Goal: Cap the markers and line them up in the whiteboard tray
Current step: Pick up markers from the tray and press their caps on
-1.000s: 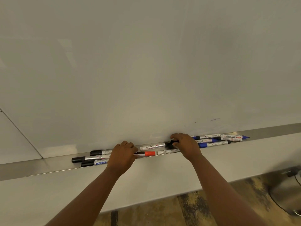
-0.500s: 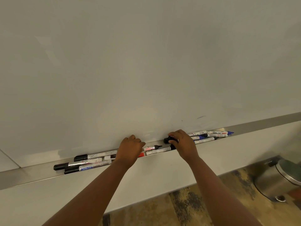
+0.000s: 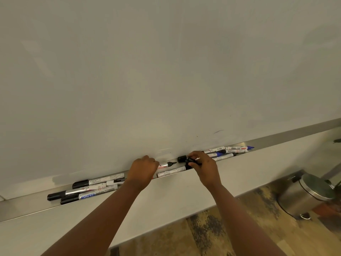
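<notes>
A metal whiteboard tray (image 3: 24, 206) runs along the foot of the whiteboard and holds several markers. My left hand (image 3: 143, 169) is closed around an uncapped black marker (image 3: 167, 164) whose bare tip points right. Just right of that tip, my right hand (image 3: 203, 166) pinches a black cap (image 3: 182, 158), a small gap apart from the tip. Another marker (image 3: 171, 171) lies in the tray below the two hands. Capped black markers (image 3: 83, 190) lie in a group at the left. More markers (image 3: 230, 150), one with a bare blue tip, lie at the right.
The whiteboard (image 3: 166, 71) fills the upper view, with a faint stroke near the tray. A steel pedal bin (image 3: 306, 193) stands on the patterned floor at the lower right. A white wall panel runs under the tray.
My left hand has lifted the black marker so its tip shows. My right hand has brought the cap out toward that tip. The view has shifted right.
</notes>
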